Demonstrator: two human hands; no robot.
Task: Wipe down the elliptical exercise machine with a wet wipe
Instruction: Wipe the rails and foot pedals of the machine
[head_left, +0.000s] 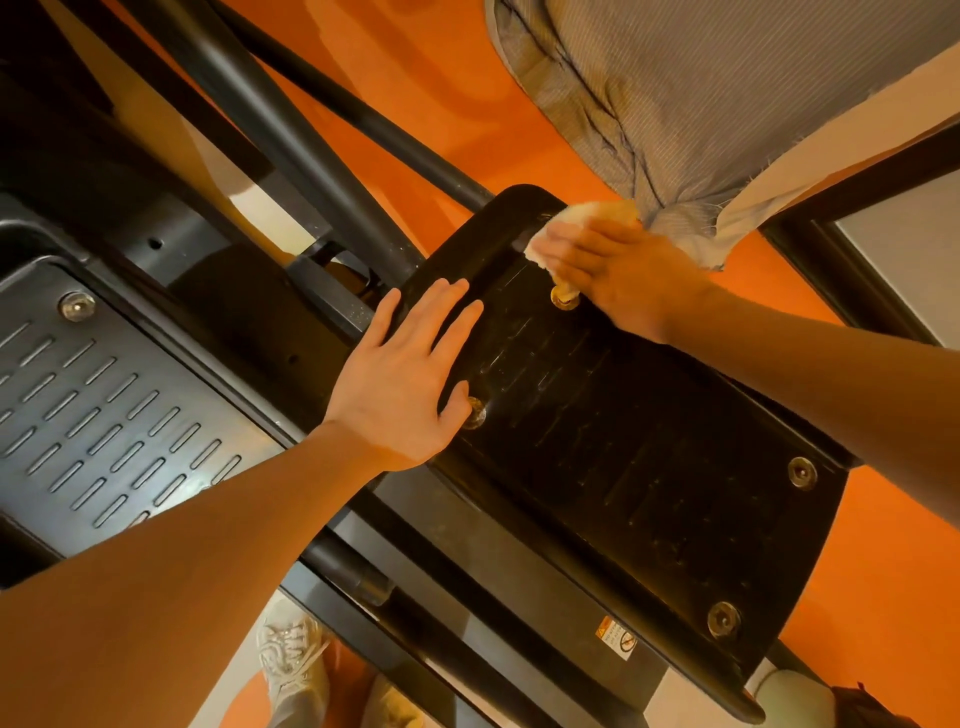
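The right hand (618, 275) presses a crumpled white wet wipe (558, 228) onto the far end of the black foot pedal (623, 441), fingers curled over the wipe near the pedal's raised front lip. Just below its thumb sits a round metal bolt (565, 299). The left hand (410, 374) lies flat and spread on the pedal's near-left edge, fingers straight, holding nothing, with its thumb beside a second bolt (475, 413). Two more bolts (802, 473) mark the pedal's other end. To the left lies the second pedal (104, 415), grey with rows of raised ribs. Dark frame tubes (291, 130) of the elliptical machine run up from between the pedals over the orange floor (467, 78). A grey striped cloth (727, 104) hangs at upper right, and a white sneaker (291, 660) shows at the bottom.
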